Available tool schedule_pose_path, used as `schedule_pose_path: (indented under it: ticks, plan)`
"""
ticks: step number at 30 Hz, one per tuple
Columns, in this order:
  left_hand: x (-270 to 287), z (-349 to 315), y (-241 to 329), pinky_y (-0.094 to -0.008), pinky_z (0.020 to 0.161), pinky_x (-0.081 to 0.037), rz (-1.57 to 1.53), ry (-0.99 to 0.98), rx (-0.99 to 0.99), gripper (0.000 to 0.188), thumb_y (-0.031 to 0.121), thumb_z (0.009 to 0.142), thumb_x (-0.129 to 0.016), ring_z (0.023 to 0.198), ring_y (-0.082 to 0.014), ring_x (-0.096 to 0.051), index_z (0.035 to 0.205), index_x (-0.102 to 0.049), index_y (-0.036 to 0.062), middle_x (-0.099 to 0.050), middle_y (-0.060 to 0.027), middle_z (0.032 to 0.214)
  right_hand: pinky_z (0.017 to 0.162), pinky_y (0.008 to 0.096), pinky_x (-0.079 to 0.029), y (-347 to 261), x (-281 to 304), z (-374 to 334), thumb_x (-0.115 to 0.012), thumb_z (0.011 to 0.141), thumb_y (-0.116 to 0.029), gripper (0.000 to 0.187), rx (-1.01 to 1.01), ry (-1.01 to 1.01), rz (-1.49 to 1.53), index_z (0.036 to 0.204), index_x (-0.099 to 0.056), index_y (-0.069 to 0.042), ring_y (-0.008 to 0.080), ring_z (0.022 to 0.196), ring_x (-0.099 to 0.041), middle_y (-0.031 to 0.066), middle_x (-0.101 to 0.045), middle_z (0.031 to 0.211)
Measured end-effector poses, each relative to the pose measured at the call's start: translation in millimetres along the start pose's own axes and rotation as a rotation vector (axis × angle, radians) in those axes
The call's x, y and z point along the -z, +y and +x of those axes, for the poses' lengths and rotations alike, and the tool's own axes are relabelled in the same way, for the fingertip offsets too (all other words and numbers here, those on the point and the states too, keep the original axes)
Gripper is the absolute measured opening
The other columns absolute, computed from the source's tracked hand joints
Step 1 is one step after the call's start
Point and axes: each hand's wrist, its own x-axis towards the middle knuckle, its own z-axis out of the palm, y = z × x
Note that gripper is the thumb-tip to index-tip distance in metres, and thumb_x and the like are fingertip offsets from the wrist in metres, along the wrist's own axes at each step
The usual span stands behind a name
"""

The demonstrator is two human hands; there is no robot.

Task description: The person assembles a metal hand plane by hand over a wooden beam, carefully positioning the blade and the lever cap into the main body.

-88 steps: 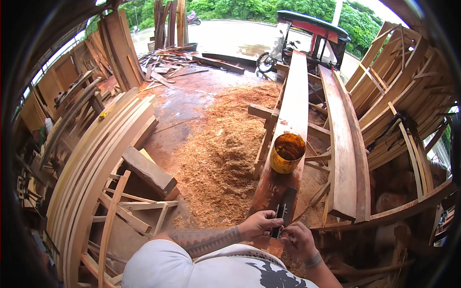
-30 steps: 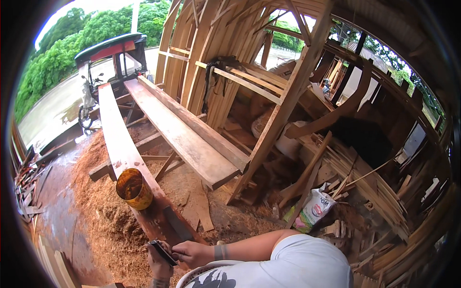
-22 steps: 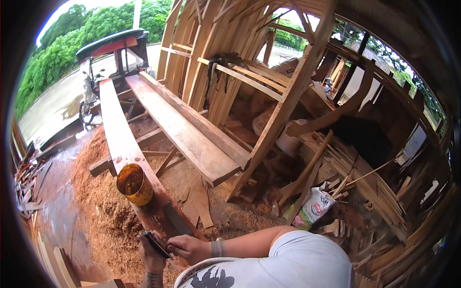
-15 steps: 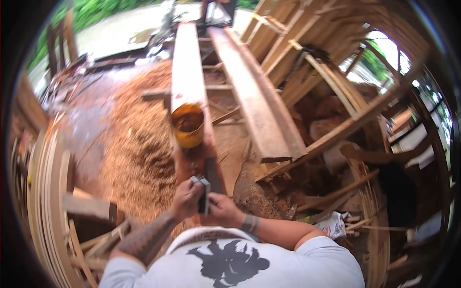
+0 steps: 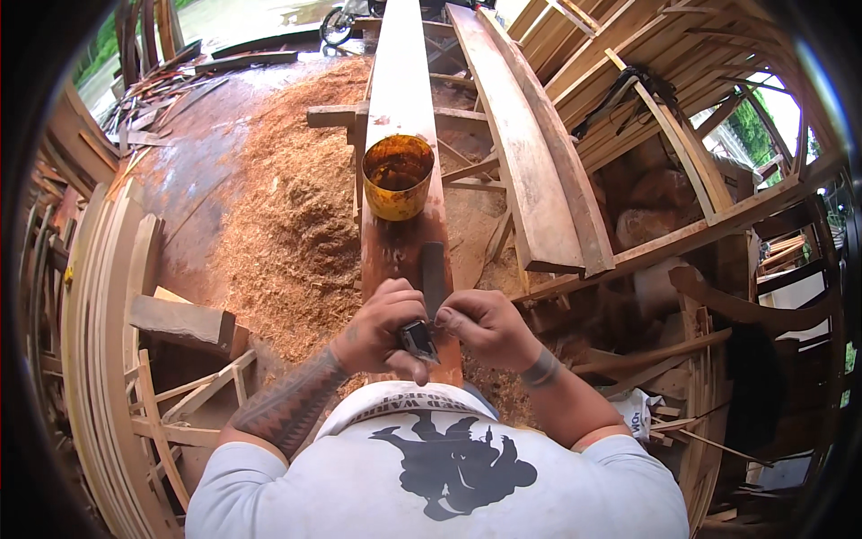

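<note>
My left hand (image 5: 386, 331) is closed around a small dark metal piece with a shiny end (image 5: 418, 340), held low over the near end of a long plank. Just to its right, my right hand (image 5: 489, 329) has thumb and fingers pinched together; whatever may be between them is too small to make out. A flat dark grey bar (image 5: 433, 274) lies lengthwise on the plank (image 5: 402, 94) just beyond my hands. Farther along stands a stained yellow bucket (image 5: 395, 193), its inside coated orange-brown.
A heap of wood shavings (image 5: 287, 225) covers the floor on the left. Two more long boards (image 5: 525, 171) run along the right. Stacked strips (image 5: 103, 341) and a squared timber (image 5: 184, 322) stand at left; a timber frame and scraps fill the right side.
My hands have moved apart slightly; the dark metal piece is now tilted in my left hand, and my right hand has come off it. The view has also shifted.
</note>
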Motion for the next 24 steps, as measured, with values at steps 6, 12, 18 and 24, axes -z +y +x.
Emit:
schedule_pose_path:
  ticks: [6,12,18,24]
  plan:
    - [15.2,-2.1,-1.7,-0.0427,0.078,-0.038,0.222,-0.082,-0.038,0.094,0.099,0.065,-0.078,0.085,-0.0273,-0.05,0.083,-0.062,0.0082,-0.053,-0.0048,0.084,0.078,0.0344,-0.055,-4.3,-26.8,-10.0,-0.059,0.118,-0.017,0.023,0.074,0.033,0.198,0.105,-0.069,0.0,0.0174,0.084,-0.066,0.0097,-0.069,0.092]
    - [0.8,-12.7,-6.6,-0.0433,0.078,-0.038,0.098,-0.034,0.074,0.085,0.09,0.096,-0.056,0.08,-0.0315,-0.051,0.086,-0.062,0.0063,-0.052,-0.0094,0.08,0.075,0.0352,-0.054,6.0,-34.9,-8.8,-0.057,0.118,-0.015,0.024,0.081,0.027,0.158,0.103,-0.068,0.001,0.0179,0.08,-0.064,0.0113,-0.065,0.086]
    - [-8.3,-18.8,-9.4,-0.0455,0.081,-0.04,0.29,-0.129,0.072,0.065,0.069,0.103,-0.061,0.081,-0.0338,-0.053,0.089,-0.064,0.0062,-0.055,-0.0113,0.081,0.069,0.0286,-0.051,32.2,-54.9,-10.3,-0.055,0.12,-0.02,0.03,-0.024,0.064,0.408,0.103,-0.069,0.0,0.0091,0.076,-0.059,0.0004,-0.067,0.087]
    - [-8.3,-17.3,-20.0,-0.0447,0.083,-0.042,0.493,-0.309,0.012,0.055,0.061,0.097,-0.073,0.082,-0.0328,-0.057,0.09,-0.07,0.007,-0.063,-0.0098,0.082,0.067,0.0243,-0.051,46.3,-48.6,-12.9,-0.054,0.119,-0.026,0.029,-0.492,-0.141,0.988,0.108,-0.071,-0.005,0.0071,0.078,-0.063,-0.0015,-0.068,0.091]
